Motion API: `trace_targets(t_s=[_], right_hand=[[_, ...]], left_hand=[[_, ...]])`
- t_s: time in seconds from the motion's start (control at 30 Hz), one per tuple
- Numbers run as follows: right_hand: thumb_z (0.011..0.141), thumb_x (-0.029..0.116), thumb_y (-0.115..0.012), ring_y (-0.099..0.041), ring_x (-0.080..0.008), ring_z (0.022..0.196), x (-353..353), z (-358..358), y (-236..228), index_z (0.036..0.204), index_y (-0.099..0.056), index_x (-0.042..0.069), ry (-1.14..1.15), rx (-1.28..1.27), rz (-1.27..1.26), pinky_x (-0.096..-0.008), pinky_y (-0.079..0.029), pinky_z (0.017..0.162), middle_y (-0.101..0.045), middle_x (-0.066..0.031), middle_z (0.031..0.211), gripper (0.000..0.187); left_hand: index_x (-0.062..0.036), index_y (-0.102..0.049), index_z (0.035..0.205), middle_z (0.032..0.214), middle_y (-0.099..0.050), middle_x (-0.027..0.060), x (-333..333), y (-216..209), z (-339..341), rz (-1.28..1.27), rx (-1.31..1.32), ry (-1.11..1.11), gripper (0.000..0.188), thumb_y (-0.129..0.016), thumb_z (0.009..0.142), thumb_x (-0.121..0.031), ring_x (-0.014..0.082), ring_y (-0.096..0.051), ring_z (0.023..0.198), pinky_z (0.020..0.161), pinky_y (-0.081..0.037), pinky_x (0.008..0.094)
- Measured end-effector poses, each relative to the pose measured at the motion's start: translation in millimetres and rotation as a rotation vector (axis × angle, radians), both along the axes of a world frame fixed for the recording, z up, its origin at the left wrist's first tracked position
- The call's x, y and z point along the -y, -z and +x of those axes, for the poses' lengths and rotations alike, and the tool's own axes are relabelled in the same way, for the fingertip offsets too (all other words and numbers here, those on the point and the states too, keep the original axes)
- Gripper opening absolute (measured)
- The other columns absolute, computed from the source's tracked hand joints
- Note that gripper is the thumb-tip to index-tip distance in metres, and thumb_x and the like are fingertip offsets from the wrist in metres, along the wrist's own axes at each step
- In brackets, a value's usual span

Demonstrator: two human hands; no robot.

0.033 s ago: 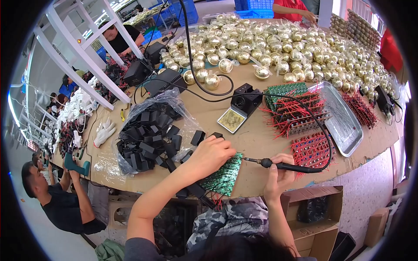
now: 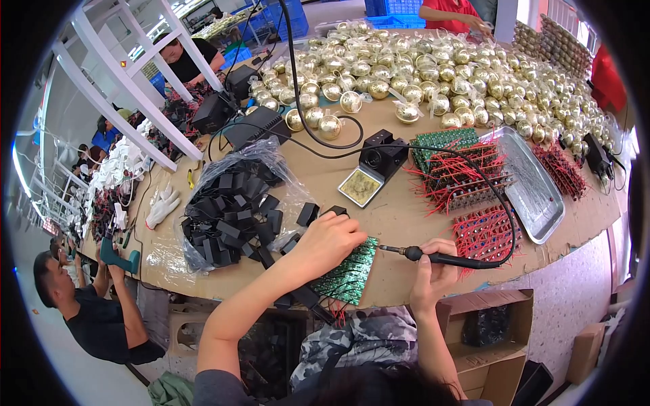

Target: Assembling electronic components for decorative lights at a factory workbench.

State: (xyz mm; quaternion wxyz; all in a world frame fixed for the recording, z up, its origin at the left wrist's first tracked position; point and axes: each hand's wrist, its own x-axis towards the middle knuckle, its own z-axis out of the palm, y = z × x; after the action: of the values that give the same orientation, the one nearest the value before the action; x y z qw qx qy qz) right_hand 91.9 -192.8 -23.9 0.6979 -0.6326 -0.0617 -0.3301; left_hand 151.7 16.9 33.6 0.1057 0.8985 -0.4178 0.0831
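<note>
My right hand (image 2: 433, 279) grips a soldering iron (image 2: 467, 261) with a black handle. Its tip points left and ends close to the right edge of a green circuit board panel (image 2: 355, 276), near the board's upper corner. Over the far part of that panel lies my left hand (image 2: 330, 245), its fingers drawn together; whatever they pinch is hidden. Dark wires cross the panel's near left side, with a few red wire ends at its bottom. Small black plastic boxes (image 2: 233, 216) fill an open clear bag left of my left hand, and some lie loose beside it.
A soldering stand (image 2: 383, 159) with a yellow sponge tray is ahead. Red-wired boards (image 2: 460, 179) and a metal tray (image 2: 535, 196) lie right. Gold balls (image 2: 406, 74) cover the far table. The iron's cable (image 2: 511, 230) loops overhead. A white glove (image 2: 162, 207) lies left; co-workers sit around.
</note>
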Motion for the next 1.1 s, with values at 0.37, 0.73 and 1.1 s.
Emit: trace_targets(t_s=[0.37, 0.73, 1.1], right_hand=[[0.081, -0.005, -0.054, -0.052, -0.0178, 0.087, -2.1, -0.1, -2.2, 0.094, -0.051, -0.001, -0.056, -0.005, -0.064, -0.0300, -0.046, 0.080, -0.050, -0.0111, 0.097, 0.014], [0.072, -0.011, -0.055, -0.058, -0.0210, 0.082, -3.2, 1.6, -1.4, 0.090, -0.055, -0.002, -0.002, -0.022, -0.065, -0.0317, -0.050, 0.076, -0.056, -0.0135, 0.090, 0.020], [0.079, -0.010, -0.053, -0.052, -0.0172, 0.083, -2.4, -0.5, 0.4, 0.092, -0.049, 0.000, -0.064, 0.033, -0.140, -0.0290, -0.045, 0.078, -0.051, -0.0120, 0.094, 0.017]], left_hand=[[-0.0093, -0.061, 0.081, 0.078, -0.056, 0.0036, 1.3, 1.6, -2.8, -0.020, 0.033, -0.027, 0.009, -0.069, 0.076, -0.011, 0.0218, -0.059, 0.079, 0.071, -0.045, 0.0341], [-0.0107, -0.062, 0.081, 0.079, -0.057, 0.0023, 1.0, 2.5, -0.8, 0.044, 0.057, -0.011, 0.008, -0.068, 0.077, -0.012, 0.0196, -0.060, 0.080, 0.073, -0.043, 0.0322], [-0.0123, -0.062, 0.082, 0.082, -0.059, 0.0003, 1.2, 3.5, 0.2, 0.083, 0.069, -0.012, 0.007, -0.066, 0.077, -0.013, 0.0178, -0.060, 0.083, 0.077, -0.042, 0.0316]])
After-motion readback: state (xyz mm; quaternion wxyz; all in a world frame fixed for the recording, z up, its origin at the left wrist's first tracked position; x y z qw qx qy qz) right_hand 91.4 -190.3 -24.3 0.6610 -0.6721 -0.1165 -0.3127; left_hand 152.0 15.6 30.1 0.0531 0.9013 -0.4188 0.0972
